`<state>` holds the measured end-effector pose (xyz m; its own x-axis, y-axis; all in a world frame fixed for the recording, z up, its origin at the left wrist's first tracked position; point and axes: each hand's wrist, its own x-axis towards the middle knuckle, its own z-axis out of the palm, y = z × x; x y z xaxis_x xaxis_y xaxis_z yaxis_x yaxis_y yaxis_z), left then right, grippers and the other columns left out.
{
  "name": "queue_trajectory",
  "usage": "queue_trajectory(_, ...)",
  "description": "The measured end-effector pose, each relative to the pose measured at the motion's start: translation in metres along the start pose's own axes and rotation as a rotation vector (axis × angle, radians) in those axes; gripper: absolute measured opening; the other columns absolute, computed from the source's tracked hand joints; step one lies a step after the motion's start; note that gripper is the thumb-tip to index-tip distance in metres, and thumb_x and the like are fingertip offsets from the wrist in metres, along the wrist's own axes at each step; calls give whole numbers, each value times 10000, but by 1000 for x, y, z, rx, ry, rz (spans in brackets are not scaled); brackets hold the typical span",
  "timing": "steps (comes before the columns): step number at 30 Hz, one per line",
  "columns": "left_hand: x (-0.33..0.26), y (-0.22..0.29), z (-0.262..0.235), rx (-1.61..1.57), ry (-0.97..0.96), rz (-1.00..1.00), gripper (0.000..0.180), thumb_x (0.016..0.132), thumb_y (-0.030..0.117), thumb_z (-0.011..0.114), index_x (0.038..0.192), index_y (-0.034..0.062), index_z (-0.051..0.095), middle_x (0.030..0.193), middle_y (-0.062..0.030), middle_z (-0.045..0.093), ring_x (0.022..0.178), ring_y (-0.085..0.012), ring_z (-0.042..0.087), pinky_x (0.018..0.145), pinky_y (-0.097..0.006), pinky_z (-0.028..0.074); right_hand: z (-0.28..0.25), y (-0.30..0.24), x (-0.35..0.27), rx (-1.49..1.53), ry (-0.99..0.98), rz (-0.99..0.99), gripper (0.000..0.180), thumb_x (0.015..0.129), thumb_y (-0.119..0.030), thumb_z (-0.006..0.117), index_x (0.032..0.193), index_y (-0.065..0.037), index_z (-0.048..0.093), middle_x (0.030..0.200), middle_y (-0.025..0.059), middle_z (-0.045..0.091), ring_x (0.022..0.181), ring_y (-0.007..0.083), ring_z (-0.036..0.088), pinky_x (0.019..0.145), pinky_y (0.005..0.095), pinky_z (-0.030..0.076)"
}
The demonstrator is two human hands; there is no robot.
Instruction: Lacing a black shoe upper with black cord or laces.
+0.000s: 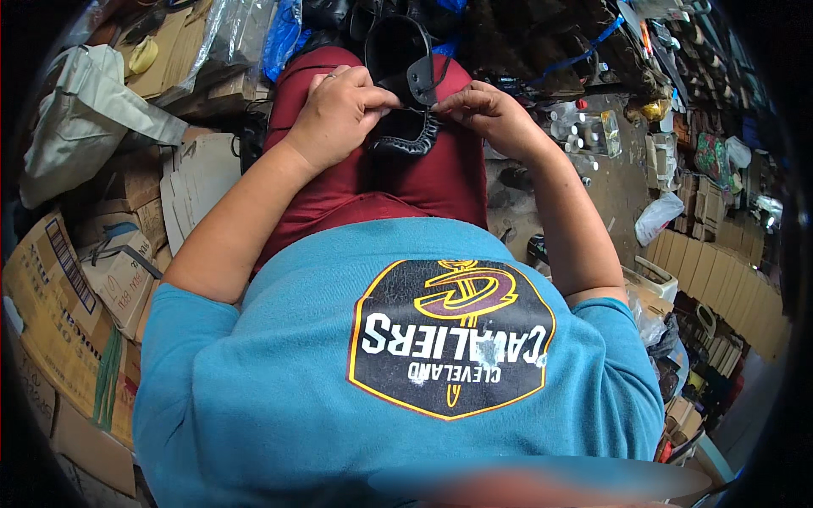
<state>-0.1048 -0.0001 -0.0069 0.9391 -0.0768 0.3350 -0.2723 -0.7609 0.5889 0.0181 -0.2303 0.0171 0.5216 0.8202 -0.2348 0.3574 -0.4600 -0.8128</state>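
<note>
A black leather shoe rests on my lap between my thighs, its wide opening facing up at the far end. A flap with small eyelets stands at its right side, and the part nearest me has a puckered, gathered edge. My left hand, with a ring on one finger, pinches at the shoe's middle from the left. From the right, my right hand pinches close to the same spot. A thin dark strand seems to run between the two pinches; its kind is too fine to tell.
More black shoes lie beyond my knees beside blue plastic. Cardboard boxes and a pale cloth bag crowd the left. Several small bottles stand on the floor at right, with a white plastic bag farther over.
</note>
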Motion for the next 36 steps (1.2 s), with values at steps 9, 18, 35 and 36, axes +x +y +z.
queue_trajectory(9, 1, -3, 3, 25, -37, -25, 173, 738, 95, 661, 899, 157, 683, 761, -23, 498, 824, -219, 521, 746, -373, 378, -3, -3, 1, 56, -30, 29, 302, 821, 61, 547, 1025, -101, 700, 898, 17, 539, 911, 130, 535, 841, 247, 429)
queue_trajectory(18, 2, -2, 4, 31, -77, -41, 166, 741, 112, 650, 899, 149, 687, 798, -24, 548, 854, -215, 539, 766, -365, 369, -3, -3, 3, 17, -48, 7, 279, 828, 22, 569, 1041, -102, 700, 919, 13, 560, 922, 133, 536, 857, 253, 426)
queue_trajectory(35, 2, 10, 5, -231, -89, -234, 204, 744, 112, 688, 941, 62, 676, 828, -75, 648, 801, -238, 623, 740, -347, 467, 9, -4, -4, 266, -5, 141, 244, 861, -25, 624, 1100, -63, 650, 920, -36, 628, 863, 48, 564, 814, 213, 460)
queue_trajectory(36, 4, 8, 7, -231, -89, -234, 204, 744, 112, 688, 941, 62, 676, 828, -75, 648, 801, -238, 623, 740, -347, 467, 11, -1, -4, 357, -1, 165, 258, 860, -25, 627, 1116, -56, 634, 928, -36, 636, 877, 46, 571, 823, 208, 459)
